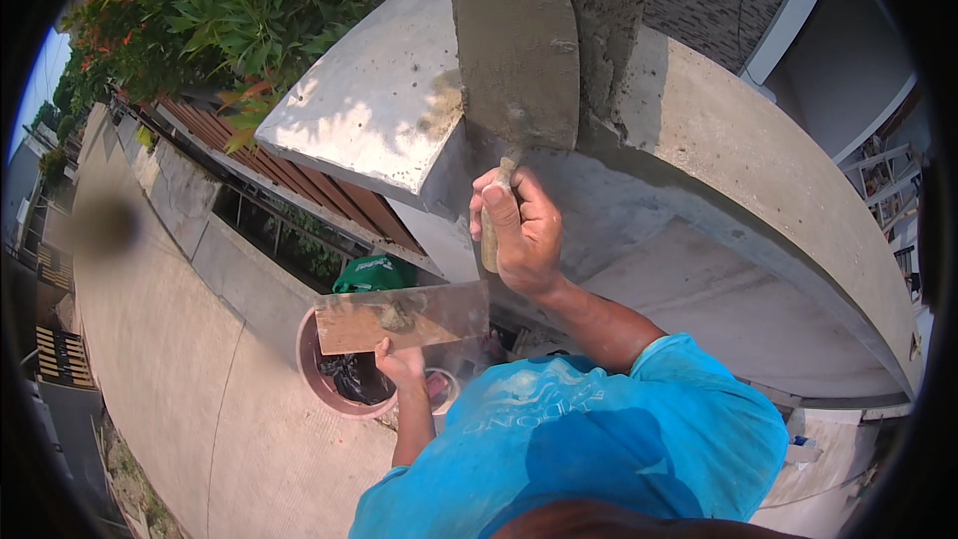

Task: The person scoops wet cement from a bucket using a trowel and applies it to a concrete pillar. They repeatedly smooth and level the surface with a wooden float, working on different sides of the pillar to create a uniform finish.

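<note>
My right hand (524, 235) is closed around the mortar-caked handle of a trowel (489, 248), raised in front of a column (609, 30) coated in wet grey mortar. The trowel's neck meets the foot of the column's smooth face; its blade is hard to tell from the mortar there. Lower and to the left, my left hand (400, 364) grips the near edge of a flat wooden mortar board (344, 327), thumb on the rim and other fingers mostly hidden beneath. One small lump of mortar (396, 316) lies on the board.
A pale concrete ledge (369, 80) adjoins the column on the left; a curved wall top (738, 140) runs off right. Below the board stand a pink tub (311, 379) with a black plastic bag and a green bag (374, 272). Leafy bushes (249, 15) fill the far left.
</note>
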Available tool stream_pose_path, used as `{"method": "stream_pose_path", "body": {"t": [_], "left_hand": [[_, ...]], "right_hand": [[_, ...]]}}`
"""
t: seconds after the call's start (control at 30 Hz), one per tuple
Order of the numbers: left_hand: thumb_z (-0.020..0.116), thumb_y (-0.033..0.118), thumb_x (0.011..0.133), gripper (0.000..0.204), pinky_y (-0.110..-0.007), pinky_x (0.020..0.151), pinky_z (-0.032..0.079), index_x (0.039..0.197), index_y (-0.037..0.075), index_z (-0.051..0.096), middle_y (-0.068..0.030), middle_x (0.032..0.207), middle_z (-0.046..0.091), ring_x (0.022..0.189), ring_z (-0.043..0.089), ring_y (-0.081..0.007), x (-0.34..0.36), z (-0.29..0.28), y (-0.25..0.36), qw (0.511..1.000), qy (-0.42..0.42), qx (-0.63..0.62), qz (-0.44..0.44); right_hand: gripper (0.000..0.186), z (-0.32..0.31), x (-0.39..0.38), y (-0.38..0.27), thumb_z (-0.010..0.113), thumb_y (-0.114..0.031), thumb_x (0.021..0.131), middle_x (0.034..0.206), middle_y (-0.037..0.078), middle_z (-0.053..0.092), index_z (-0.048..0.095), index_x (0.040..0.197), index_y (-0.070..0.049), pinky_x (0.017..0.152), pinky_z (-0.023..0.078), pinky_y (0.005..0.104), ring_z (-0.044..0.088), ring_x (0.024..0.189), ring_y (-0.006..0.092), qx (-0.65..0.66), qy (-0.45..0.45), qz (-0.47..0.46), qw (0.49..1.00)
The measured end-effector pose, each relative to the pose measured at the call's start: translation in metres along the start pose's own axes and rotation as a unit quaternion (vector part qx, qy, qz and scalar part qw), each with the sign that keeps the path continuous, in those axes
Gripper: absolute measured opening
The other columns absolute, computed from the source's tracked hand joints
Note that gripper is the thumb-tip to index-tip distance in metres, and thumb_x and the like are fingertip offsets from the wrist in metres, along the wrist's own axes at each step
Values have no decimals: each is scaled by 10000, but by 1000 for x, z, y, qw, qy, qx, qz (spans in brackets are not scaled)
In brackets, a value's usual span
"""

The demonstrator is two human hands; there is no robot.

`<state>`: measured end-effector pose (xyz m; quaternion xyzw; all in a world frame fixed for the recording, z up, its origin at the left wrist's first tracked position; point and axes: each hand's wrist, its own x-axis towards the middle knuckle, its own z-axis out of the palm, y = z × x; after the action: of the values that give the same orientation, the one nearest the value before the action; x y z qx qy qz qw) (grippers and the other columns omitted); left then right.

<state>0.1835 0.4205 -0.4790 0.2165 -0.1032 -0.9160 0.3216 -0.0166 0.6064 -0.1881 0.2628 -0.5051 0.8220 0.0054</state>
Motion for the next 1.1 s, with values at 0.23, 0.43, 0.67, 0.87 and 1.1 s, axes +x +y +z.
{"method": "stream_pose_path", "body": {"t": [0.23,0.43,0.67,0.87,1.1], "left_hand": [[623,116,752,664,-560,1186,302,1404,59,509,-108,1400,568,1344,494,-323,3,-9,11,999,41,-10,8],[600,157,770,658,-520,1175,335,1409,38,495,-129,1389,573,1314,517,-326,1,12,30,1000,10,21,16],[598,169,837,588,-528,1159,360,1404,40,513,-127,1407,574,1324,522,-320,5,41,54,994,-9,82,68],[597,226,875,600,-498,1134,382,1430,31,477,-127,1406,558,1312,512,-314,-7,70,71,984,-34,118,129],[519,184,961,425,-455,1027,486,1291,-82,484,-195,1258,599,1150,619,-320,-37,121,68,948,-4,162,273]], "right_hand": [[266,-22,-34,25,565,-265,1057,870,59,620,585,1072,-1,634,486,260,583,720,104,-34,30,37,998],[274,-15,-27,-6,567,-262,1055,885,64,619,586,1075,10,634,491,260,583,719,99,-89,-15,-64,994],[262,-4,14,-6,561,-272,1058,823,11,590,602,1013,-16,618,461,237,549,685,60,-14,9,-61,998],[252,-26,-34,12,562,-253,1052,857,36,628,615,1051,-7,633,478,249,583,699,82,-34,27,3,999],[205,-106,-97,9,751,-120,802,940,108,696,738,982,-24,669,527,334,678,785,241,-460,-163,-145,860]]}}
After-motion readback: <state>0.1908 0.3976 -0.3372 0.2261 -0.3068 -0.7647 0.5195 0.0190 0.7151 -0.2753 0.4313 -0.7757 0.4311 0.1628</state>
